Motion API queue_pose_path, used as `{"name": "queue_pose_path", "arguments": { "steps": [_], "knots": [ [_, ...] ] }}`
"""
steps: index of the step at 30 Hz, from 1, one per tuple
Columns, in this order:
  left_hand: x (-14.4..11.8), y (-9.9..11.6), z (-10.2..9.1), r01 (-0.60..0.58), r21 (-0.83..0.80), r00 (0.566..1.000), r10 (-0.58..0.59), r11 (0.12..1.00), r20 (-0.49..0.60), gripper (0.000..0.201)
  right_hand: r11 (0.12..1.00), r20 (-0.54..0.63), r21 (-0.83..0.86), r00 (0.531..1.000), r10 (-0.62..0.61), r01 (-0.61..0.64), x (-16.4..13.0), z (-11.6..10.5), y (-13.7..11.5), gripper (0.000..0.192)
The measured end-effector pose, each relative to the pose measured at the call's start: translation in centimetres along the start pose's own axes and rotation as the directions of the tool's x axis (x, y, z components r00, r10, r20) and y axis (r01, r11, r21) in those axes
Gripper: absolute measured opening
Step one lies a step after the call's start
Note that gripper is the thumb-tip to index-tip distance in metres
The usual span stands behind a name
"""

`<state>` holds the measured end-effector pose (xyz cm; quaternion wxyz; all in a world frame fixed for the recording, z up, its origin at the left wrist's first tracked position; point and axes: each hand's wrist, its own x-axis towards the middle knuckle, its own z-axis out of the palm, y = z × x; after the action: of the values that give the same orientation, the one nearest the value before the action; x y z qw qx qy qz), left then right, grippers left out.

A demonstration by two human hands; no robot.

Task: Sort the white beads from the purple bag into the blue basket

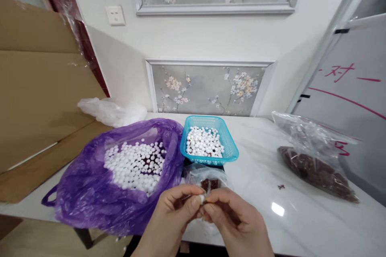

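Note:
At the front of the table, my left hand pinches a small white bead between thumb and fingertips. My right hand meets it there, its thumb and finger pressed together at the bead's side; whatever they grip is too small to make out. Just beyond my fingers sits a clear plastic bag holding small dark brown pieces, partly hidden by my hands. Behind that bag stands a blue plastic basket with many white beads. A purple plastic bag, lying open on the left, holds more white beads.
On the right lies a clear bag of brown pieces, with a few loose brown bits nearer me. A large cardboard box and a crumpled white bag occupy the left. A whiteboard borders the table's right side.

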<state>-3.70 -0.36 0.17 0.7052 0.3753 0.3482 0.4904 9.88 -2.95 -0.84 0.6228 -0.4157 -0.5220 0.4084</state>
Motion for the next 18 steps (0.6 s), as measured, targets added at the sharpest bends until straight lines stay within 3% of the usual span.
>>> {"name": "queue_pose_path", "arguments": {
  "steps": [5, 9, 18],
  "knots": [
    [-0.18, 0.13, 0.36, 0.085, -0.144, 0.995, -0.092, 0.986, -0.037, 0.017, 0.993, 0.007, 0.085, 0.997, 0.080, -0.080, -0.11, -0.41, -0.31, 0.012],
    [-0.51, 0.46, 0.64, 0.048, -0.172, 0.998, -0.055, 0.984, -0.032, 0.027, 0.995, -0.039, 0.076, 0.997, 0.065, -0.062, -0.26, -0.59, -0.12, 0.010],
    [-0.86, 0.07, 0.40, -0.071, 0.030, 0.994, 0.073, 0.997, -0.082, 0.024, 0.999, -0.052, 0.032, 0.998, -0.023, 0.024, -0.54, -0.68, 0.23, 0.010]
  ]
}}
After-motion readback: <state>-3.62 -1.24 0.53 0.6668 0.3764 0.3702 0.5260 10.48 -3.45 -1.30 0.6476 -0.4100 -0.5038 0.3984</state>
